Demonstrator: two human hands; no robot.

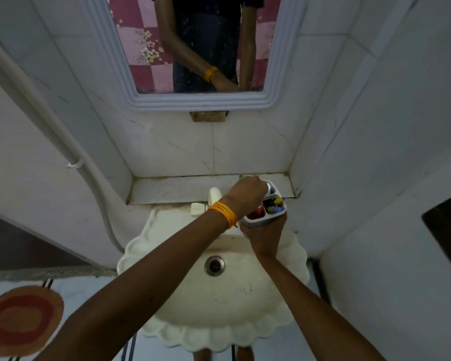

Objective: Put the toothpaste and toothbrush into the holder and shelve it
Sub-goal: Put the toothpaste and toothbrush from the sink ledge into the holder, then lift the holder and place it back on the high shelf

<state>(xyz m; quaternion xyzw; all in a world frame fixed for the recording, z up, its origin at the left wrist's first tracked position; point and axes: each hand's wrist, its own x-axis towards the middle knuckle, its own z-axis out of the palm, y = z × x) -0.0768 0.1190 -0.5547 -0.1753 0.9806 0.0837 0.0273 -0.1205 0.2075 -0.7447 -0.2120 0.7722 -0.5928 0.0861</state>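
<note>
A white holder with several compartments hangs above the back right of the basin, and my right hand grips it from below. Coloured toothbrush heads stick out of its right compartment, and a red toothpaste tube stands in the near compartment. My left hand, with an orange thread on the wrist, reaches over the holder's top with its fingers closed around something; a thin green tip pokes out past the knuckles. What it holds is hidden by the hand.
A cream scalloped basin with a metal drain lies below my arms. A white tap sits at its back. Behind it runs a tiled ledge, under a framed mirror. A round orange mat lies on the floor at left.
</note>
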